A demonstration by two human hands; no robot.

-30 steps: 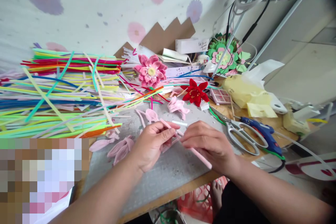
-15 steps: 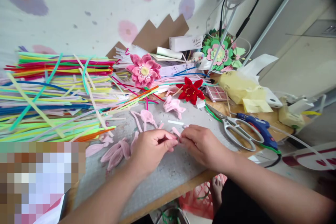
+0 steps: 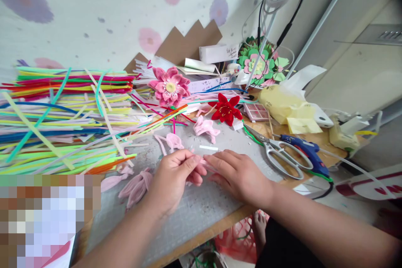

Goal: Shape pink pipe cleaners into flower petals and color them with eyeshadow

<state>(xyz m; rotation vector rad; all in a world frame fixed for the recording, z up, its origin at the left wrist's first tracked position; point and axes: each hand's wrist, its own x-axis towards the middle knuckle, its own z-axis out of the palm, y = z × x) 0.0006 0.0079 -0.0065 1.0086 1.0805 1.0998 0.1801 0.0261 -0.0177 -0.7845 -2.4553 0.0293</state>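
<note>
My left hand (image 3: 177, 178) is closed in a pinch, thumb against the bent fingers, on a short pale pink pipe cleaner (image 3: 209, 166). Facing it, my right hand (image 3: 240, 175) has its fingers pressed together over the other end of the same strip; much of it is hidden between the hands. Just beyond the fingers lies a small white strip (image 3: 208, 148). Looped pink pipe-cleaner petals (image 3: 136, 187) rest left of my left hand. Behind the hands are a pink looped piece (image 3: 205, 129) and another pink loop (image 3: 174, 141).
Bundles of coloured pipe cleaners (image 3: 63, 121) fill the left side. A pink flower (image 3: 170, 87) and a red flower (image 3: 226, 109) stand at the back. Scissors (image 3: 284, 155) and a blue glue gun (image 3: 303, 153) lie on the right, near a yellow plastic bag (image 3: 278, 102).
My right fingers have straightened and now lie flatter over the pink strip. My left hand has turned, showing its curled fingers under the thumb. The view has shifted slightly.
</note>
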